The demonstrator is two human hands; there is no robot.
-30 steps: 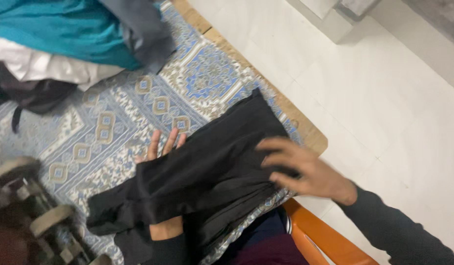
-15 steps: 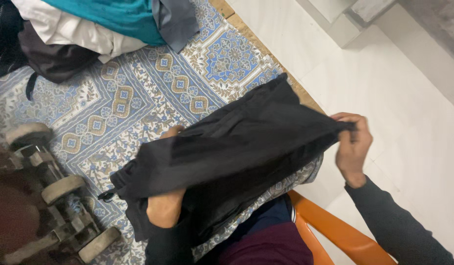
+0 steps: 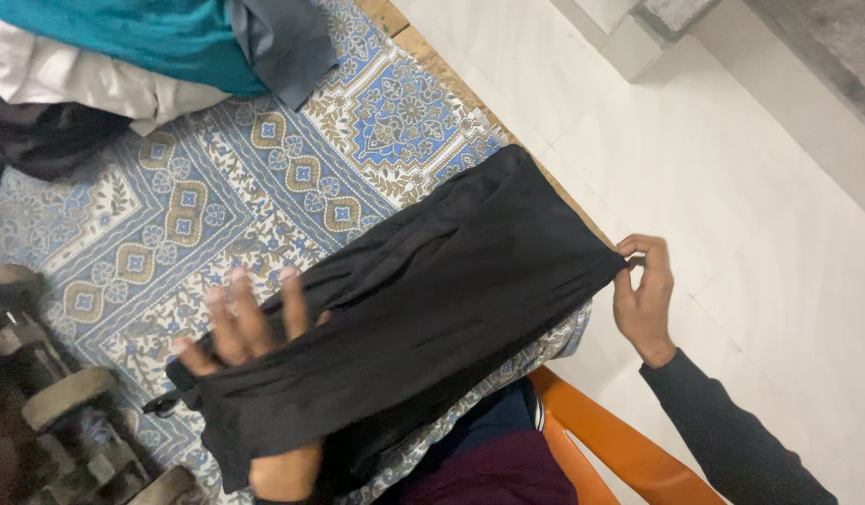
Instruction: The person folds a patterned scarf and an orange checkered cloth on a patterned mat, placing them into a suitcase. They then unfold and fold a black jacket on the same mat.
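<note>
A black garment (image 3: pixel 432 299) lies stretched across the near corner of a table covered by a blue and beige patterned cloth (image 3: pixel 264 178). My right hand (image 3: pixel 643 299) pinches the garment's right corner between thumb and fingers, just past the table edge. My left hand (image 3: pixel 241 327) is at the garment's left end. Its fingers are spread and stick out above the fabric, which drapes over the palm, and the wrist shows below the cloth.
A pile of clothes (image 3: pixel 124 47) in teal, white, grey and dark colours sits at the far left of the table. A dumbbell (image 3: pixel 49 402) rests at the left edge. An orange chair (image 3: pixel 610 454) is below me, with white tiled floor (image 3: pixel 732 168) to the right.
My right hand went from pressing on the garment to pinching its right corner and pulling it out taut. My left hand's fingers have come out spread above the fabric.
</note>
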